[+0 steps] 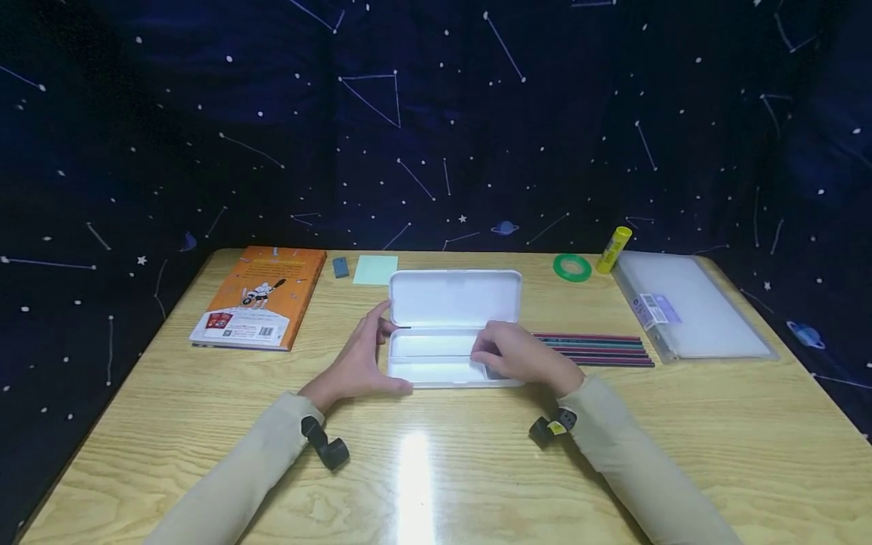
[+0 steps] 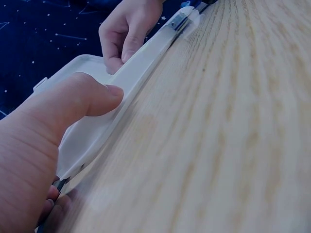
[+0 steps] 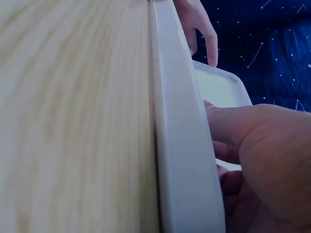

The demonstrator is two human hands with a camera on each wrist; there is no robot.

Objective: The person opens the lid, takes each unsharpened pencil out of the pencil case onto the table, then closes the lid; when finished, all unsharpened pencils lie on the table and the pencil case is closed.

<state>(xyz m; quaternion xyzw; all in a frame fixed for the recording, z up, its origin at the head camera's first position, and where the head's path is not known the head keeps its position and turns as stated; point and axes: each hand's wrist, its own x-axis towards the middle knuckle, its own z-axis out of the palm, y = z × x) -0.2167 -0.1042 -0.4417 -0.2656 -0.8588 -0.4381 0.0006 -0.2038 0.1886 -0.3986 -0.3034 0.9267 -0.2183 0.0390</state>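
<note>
An open white pencil case (image 1: 455, 300) lies in the middle of the table in the head view, its lid raised at the back. My left hand (image 1: 361, 362) holds the case's left end, thumb at the front rim and fingers toward the hinge side. In the left wrist view the thumb (image 2: 97, 94) lies over the white rim. My right hand (image 1: 521, 354) reaches into the right part of the case with bent fingers. The case's wall (image 3: 187, 145) hides part of those fingertips in the right wrist view, so whether they pinch anything cannot be seen.
Several colored pencils (image 1: 599, 350) lie right of the case, near a clear plastic folder (image 1: 695, 303). Behind stand a yellow glue stick (image 1: 614, 250) and green tape roll (image 1: 572, 267). At left are an orange book (image 1: 262, 295), blue eraser-like block (image 1: 341, 267) and pale green sticky notes (image 1: 375, 269).
</note>
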